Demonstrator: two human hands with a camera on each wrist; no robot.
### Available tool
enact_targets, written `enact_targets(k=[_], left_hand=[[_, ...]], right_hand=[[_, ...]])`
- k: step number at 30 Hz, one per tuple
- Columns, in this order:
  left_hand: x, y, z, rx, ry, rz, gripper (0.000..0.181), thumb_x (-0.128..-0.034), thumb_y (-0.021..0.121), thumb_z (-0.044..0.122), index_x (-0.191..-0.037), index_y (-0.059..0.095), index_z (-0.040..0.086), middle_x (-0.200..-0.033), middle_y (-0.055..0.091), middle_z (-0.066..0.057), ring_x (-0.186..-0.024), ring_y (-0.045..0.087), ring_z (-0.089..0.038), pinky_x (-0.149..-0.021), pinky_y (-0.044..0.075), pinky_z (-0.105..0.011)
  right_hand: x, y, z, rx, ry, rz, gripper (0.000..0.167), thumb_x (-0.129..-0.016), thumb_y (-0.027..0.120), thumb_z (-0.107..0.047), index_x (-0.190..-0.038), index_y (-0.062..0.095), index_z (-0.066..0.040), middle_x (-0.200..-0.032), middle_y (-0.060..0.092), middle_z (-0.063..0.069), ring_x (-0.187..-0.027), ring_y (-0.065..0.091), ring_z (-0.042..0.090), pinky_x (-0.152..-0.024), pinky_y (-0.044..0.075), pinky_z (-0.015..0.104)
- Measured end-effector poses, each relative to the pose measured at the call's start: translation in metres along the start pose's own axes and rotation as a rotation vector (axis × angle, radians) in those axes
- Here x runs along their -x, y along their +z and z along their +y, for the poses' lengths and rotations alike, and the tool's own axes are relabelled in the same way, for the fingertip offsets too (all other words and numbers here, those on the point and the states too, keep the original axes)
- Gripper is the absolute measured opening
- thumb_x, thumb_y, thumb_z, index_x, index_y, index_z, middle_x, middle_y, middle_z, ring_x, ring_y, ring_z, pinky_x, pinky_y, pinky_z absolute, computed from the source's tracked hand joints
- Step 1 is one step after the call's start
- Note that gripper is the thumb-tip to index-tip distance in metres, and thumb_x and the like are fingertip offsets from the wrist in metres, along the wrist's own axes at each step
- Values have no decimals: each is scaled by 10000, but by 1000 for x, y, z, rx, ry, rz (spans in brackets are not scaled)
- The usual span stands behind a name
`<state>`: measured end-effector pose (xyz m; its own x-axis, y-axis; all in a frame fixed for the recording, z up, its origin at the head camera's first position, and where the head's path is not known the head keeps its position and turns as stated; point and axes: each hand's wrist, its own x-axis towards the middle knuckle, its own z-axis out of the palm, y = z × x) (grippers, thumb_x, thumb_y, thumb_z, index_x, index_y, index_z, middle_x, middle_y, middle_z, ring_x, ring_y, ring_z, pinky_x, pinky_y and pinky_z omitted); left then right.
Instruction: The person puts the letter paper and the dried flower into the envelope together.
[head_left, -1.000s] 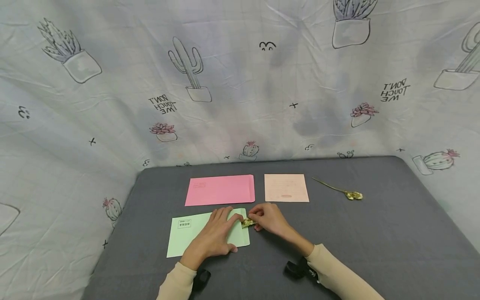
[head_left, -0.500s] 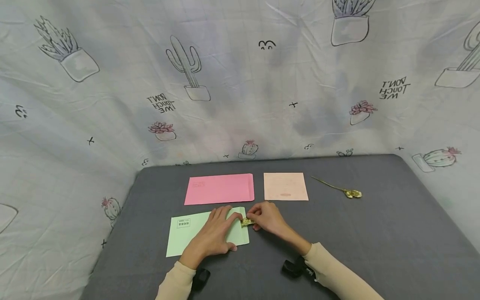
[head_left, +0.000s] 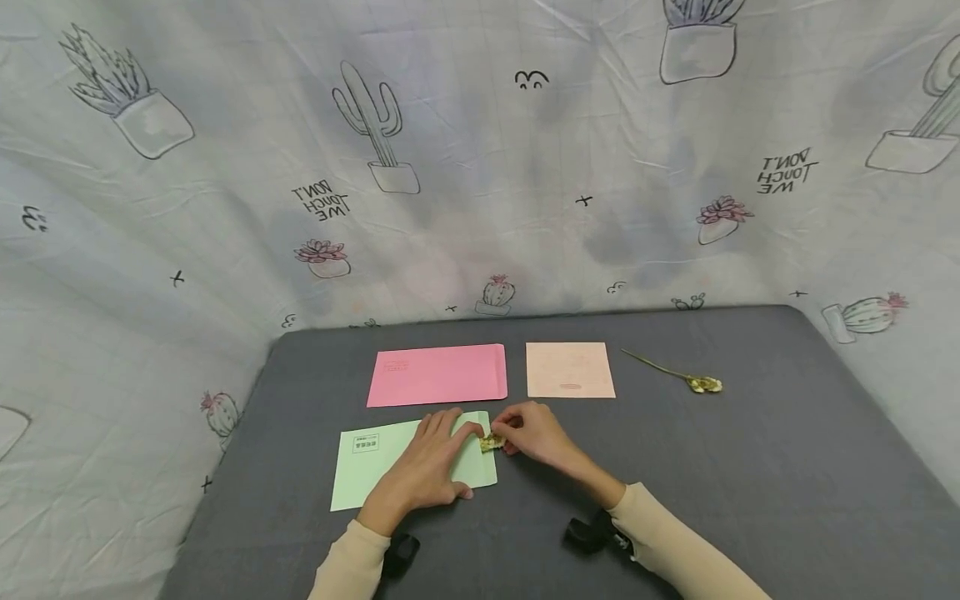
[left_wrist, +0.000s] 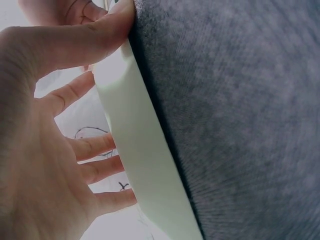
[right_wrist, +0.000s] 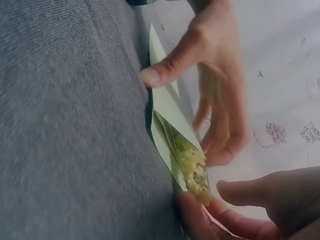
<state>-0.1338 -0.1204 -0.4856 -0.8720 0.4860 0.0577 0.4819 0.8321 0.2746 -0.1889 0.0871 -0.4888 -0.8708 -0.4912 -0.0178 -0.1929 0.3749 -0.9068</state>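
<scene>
Reference for directions: head view, dial centred on the green envelope (head_left: pixel 369 467), which lies flat on the grey table surface (head_left: pixel 675 483), printed box toward 10 o'clock and mouth toward 3 o'clock. The left hand (head_left: pixel 420 473) is spread over the envelope: thumb at the 5 o'clock edge, fingers apart with tips at the far edge, as the left wrist view confirms. The pink envelope (head_left: pixel 437 375) lies at 12 o'clock, its flap end toward 3 o'clock. The yellow flower head (right_wrist: pixel 192 165) sits partly inside the mouth of the green envelope, its outer end projecting toward 3 o'clock. The right hand (head_left: pixel 536 435) is at 3 o'clock, fingers bent around the projecting end; whether thumb and fingers pinch the flower head cannot be told. The peach card (head_left: pixel 570 367) lies flat at 2 o'clock, well apart from the flower head. The second flower (head_left: pixel 703 384) lies farthest right, at 3 o'clock from the card: stem toward 10 o'clock, yellow bloom toward 4 o'clock.
</scene>
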Motion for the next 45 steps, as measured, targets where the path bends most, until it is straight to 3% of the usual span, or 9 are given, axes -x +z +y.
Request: enact_targets(k=[7, 17, 29, 39, 45], left_hand=[[0, -1, -1, 5, -3, 1, 785, -646, 905, 355, -1307, 505, 215, -1396, 437, -181, -1314, 389, -333, -1098, 282, -570], [0, -1, 0, 6, -2, 0, 770, -639, 903, 346, -1287, 507, 219, -1382, 446, -176, -1295, 398, -329, -1100, 284, -561], [1, -1, 0, 8, -4, -2, 759, -638, 899, 331, -1281, 513, 215, -1373, 448, -177, -1291, 397, -330, -1110, 272, -561], [1, 2, -1, -18, -5, 3, 770, -641, 893, 357, -1292, 510, 208, -1376, 447, -168, -1280, 402, -325, -1110, 275, -545], [1, 3, 0, -25, -3, 7, 772, -637, 898, 356, -1289, 515, 199, -1374, 447, -174, -1274, 404, -326, -1108, 277, -540]], right_hand=[[1, -8, 4, -99, 28, -36, 107, -885, 676, 7, -945, 711, 87, -807, 715, 156, -673, 707, 246, -607, 587, 303], [1, -1, 1, -105, 23, -30, 107, -849, 714, 17, -930, 703, 86, -764, 708, 130, -619, 697, 239, -565, 580, 299], [-3, 11, 2, -172, 46, -63, 143, -861, 680, 63, -993, 701, 114, -830, 721, 168, -687, 719, 244, -606, 589, 301], [0, 11, -3, -294, 76, -154, 241, -904, 655, 8, -1105, 662, 142, -884, 723, 215, -766, 730, 299, -684, 594, 367], [0, 12, -2, -345, 92, -177, 272, -925, 621, 17, -1160, 628, 155, -967, 714, 237, -792, 732, 266, -700, 591, 339]])
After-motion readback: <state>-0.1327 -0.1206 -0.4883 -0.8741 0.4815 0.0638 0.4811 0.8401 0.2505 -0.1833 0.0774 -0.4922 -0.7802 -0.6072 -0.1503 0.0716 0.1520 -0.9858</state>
